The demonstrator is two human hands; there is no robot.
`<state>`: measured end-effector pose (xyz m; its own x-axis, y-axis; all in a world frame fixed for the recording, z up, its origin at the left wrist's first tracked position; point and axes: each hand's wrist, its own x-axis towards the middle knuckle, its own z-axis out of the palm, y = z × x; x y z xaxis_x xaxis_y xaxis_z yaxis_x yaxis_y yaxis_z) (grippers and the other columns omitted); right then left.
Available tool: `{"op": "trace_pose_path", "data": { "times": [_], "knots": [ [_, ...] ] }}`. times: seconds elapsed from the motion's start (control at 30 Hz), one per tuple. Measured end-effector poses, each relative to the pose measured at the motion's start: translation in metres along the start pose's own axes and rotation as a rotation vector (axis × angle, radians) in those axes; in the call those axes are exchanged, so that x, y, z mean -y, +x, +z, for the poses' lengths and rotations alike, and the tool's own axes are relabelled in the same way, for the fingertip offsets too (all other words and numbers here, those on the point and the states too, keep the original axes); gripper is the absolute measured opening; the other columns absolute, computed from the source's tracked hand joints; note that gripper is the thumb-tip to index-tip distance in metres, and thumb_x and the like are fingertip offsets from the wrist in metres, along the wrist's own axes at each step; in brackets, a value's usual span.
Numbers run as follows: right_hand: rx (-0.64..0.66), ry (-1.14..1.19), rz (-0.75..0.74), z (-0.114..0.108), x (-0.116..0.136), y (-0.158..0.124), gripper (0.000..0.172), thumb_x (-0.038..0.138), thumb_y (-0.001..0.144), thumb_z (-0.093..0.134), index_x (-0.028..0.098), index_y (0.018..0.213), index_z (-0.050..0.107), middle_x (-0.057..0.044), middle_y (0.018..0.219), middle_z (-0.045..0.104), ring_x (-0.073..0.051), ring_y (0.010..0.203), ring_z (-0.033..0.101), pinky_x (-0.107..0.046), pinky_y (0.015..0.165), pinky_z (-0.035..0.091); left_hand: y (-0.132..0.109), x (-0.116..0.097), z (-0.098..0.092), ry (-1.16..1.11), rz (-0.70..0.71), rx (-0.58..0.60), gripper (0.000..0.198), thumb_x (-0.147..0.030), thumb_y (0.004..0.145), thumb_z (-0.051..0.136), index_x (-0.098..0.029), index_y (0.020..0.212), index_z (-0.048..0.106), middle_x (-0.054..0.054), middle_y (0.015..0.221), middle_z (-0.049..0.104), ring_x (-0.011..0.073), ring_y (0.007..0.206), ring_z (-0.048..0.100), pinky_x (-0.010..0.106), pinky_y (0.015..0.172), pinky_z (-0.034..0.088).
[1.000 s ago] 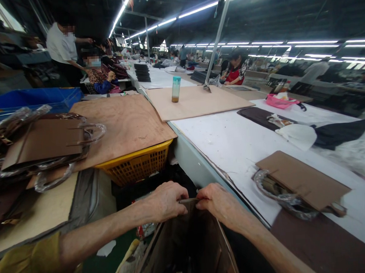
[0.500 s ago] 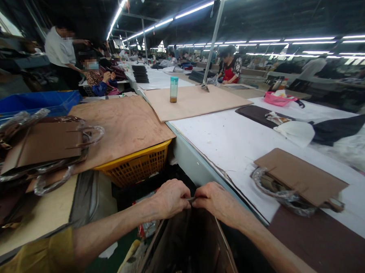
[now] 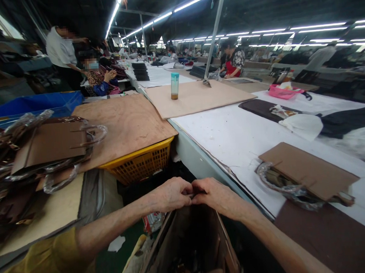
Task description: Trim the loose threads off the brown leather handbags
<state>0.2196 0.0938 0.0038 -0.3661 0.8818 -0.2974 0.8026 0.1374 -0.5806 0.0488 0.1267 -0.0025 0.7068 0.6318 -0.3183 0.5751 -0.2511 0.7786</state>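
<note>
An unfinished-looking brown handbag (image 3: 191, 242) stands in front of me at the bottom, its dark inside facing up. Both hands meet at its far top edge. The fingers of my left hand (image 3: 172, 194) are closed in a pinch on that edge. Close against it, almost touching, my right hand (image 3: 214, 195) pinches the same edge with thumb and forefinger. The bit of material between the fingertips is mostly hidden. A gold-coloured metal part (image 3: 181, 271) shows low inside the bag.
Brown handbags (image 3: 52, 143) with plastic-wrapped handles are piled at left, near a yellow basket (image 3: 138, 163) under a board. Another handbag (image 3: 309, 168) lies on the white-covered table (image 3: 213, 139) at right. A bottle (image 3: 174, 86) stands farther back. Co-workers sit and stand beyond.
My hands stay pinched at the bag's edge and have drawn slightly closer together. The camera view has shifted a little, so the surroundings sit slightly farther right.
</note>
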Motion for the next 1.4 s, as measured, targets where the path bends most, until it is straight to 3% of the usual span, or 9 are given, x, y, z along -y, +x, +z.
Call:
{"op": "trace_pose_path", "data": {
  "times": [0.1, 0.23, 0.4, 0.6, 0.83, 1.1, 1.2, 1.3, 1.4],
  "knots": [
    [0.023, 0.027, 0.018, 0.0, -0.001, 0.003, 0.015, 0.03, 0.072, 0.057, 0.022, 0.08, 0.067, 0.003, 0.066, 0.059, -0.013, 0.066, 0.053, -0.021, 0.053, 0.029, -0.011, 0.002, -0.012, -0.168, -0.047, 0.082, 0.016, -0.024, 0.067, 0.05, -0.015, 0.079, 0.055, -0.006, 0.056, 0.045, 0.0094, 0.051, 0.039, 0.019, 0.046, 0.029],
    [0.016, 0.017, 0.018, -0.001, 0.0, 0.006, 0.015, 0.032, 0.073, 0.057, 0.021, 0.072, 0.067, 0.004, 0.058, 0.055, -0.012, 0.059, 0.051, -0.022, 0.052, 0.029, -0.025, 0.002, -0.02, -0.288, -0.091, 0.084, 0.024, -0.027, 0.067, 0.046, -0.012, 0.084, 0.056, -0.002, 0.062, 0.05, 0.013, 0.06, 0.049, 0.022, 0.053, 0.039],
    [0.018, -0.067, -0.043, -0.003, 0.009, 0.009, 0.021, 0.039, 0.075, 0.057, 0.022, 0.071, 0.069, 0.001, 0.063, 0.061, -0.015, 0.065, 0.054, -0.023, 0.055, 0.031, -0.033, -0.001, -0.015, -0.364, -0.18, 0.05, 0.025, -0.029, 0.069, 0.045, -0.014, 0.084, 0.058, -0.003, 0.06, 0.049, 0.0124, 0.057, 0.049, 0.022, 0.054, 0.041],
    [0.048, -0.151, -0.193, 0.001, 0.02, 0.01, 0.015, 0.032, 0.078, 0.055, 0.024, 0.08, 0.069, -0.001, 0.078, 0.069, -0.019, 0.081, 0.06, -0.025, 0.069, 0.036, -0.033, 0.003, -0.009, -0.434, -0.145, -0.012, 0.015, -0.024, 0.066, 0.045, -0.014, 0.074, 0.053, -0.003, 0.06, 0.052, 0.0116, 0.056, 0.05, 0.022, 0.052, 0.04],
    [0.08, -0.063, -0.216, 0.004, 0.021, 0.013, 0.014, 0.026, 0.077, 0.055, 0.026, 0.079, 0.069, 0.003, 0.068, 0.064, -0.015, 0.071, 0.057, -0.022, 0.065, 0.034, -0.039, 0.013, -0.007, -0.557, -0.169, -0.035, 0.014, -0.024, 0.067, 0.048, -0.015, 0.078, 0.046, -0.004, 0.056, 0.053, 0.0102, 0.049, 0.05, 0.021, 0.048, 0.039],
    [-0.047, -0.119, 0.023, -0.021, 0.002, 0.019, 0.015, 0.028, 0.072, 0.056, 0.019, 0.064, 0.064, 0.002, 0.057, 0.05, -0.014, 0.06, 0.047, -0.024, 0.055, 0.027, -0.071, 0.02, -0.056, -0.347, -0.073, 0.034, 0.037, -0.036, 0.081, 0.051, -0.014, 0.111, 0.047, 0.006, 0.093, 0.064, 0.014, 0.074, 0.057, 0.024, 0.066, 0.043],
    [-0.058, -0.11, 0.054, -0.026, 0.0, 0.016, 0.018, 0.028, 0.072, 0.055, 0.018, 0.057, 0.06, 0.004, 0.051, 0.042, -0.011, 0.053, 0.042, -0.024, 0.051, 0.024, -0.065, 0.021, -0.055, -0.177, -0.096, -0.009, 0.046, -0.036, 0.077, 0.055, -0.015, 0.117, 0.047, 0.006, 0.101, 0.062, 0.0161, 0.082, 0.056, 0.023, 0.068, 0.042],
    [-0.051, -0.083, 0.082, -0.026, -0.001, 0.013, 0.02, 0.028, 0.072, 0.054, 0.017, 0.055, 0.056, 0.006, 0.045, 0.034, -0.01, 0.047, 0.036, -0.024, 0.046, 0.02, -0.045, 0.024, -0.044, -0.025, -0.114, -0.056, 0.049, -0.034, 0.072, 0.057, -0.013, 0.116, 0.051, 0.005, 0.093, 0.063, 0.0181, 0.079, 0.056, 0.023, 0.062, 0.041],
    [-0.042, -0.047, 0.089, -0.025, -0.004, 0.008, 0.02, 0.029, 0.072, 0.053, 0.017, 0.056, 0.054, 0.007, 0.045, 0.032, -0.009, 0.046, 0.032, -0.023, 0.044, 0.019, -0.023, 0.026, -0.038, -0.054, -0.087, 0.025, 0.043, -0.031, 0.068, 0.059, -0.013, 0.107, 0.058, 0.002, 0.081, 0.064, 0.0172, 0.071, 0.055, 0.022, 0.056, 0.039]
  ]
}}
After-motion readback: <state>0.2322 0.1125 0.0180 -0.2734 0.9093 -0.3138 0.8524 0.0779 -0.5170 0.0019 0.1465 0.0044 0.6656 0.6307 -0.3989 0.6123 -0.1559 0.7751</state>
